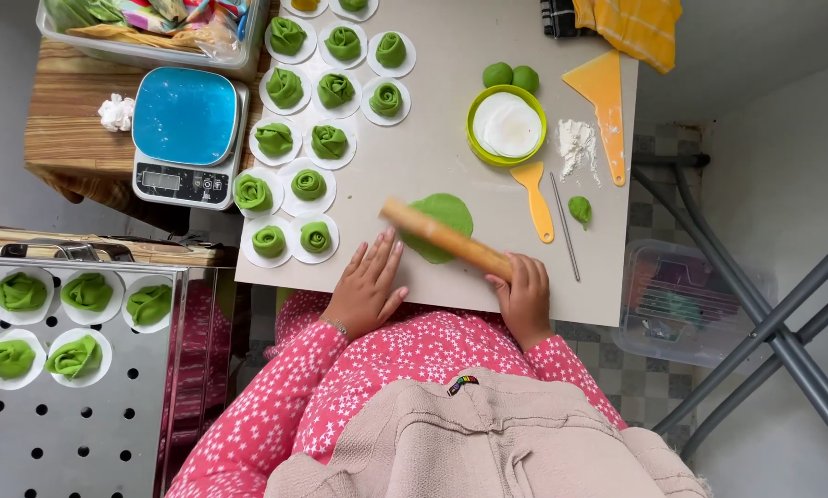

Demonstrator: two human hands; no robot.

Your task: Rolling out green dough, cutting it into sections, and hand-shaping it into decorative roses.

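Observation:
A wooden rolling pin [442, 237] lies slanted across a flat round of green dough [446, 217] on the white table [432, 148]. My right hand [525, 297] grips the pin's near end. My left hand [368, 286] rests flat on the table beside the pin's other end, fingers spread, touching or just short of it. Both arms wear pink sleeves with white stars.
Several rolled green dough roses on white paper rounds [308, 88] fill the table's left part. A blue kitchen scale [188, 134], a green bowl of paper rounds [506, 124], two dough balls [511, 77], orange scrapers [603, 101], flour, a thin stick [564, 226]. A perforated steel tray [73, 369] holds more dough pieces.

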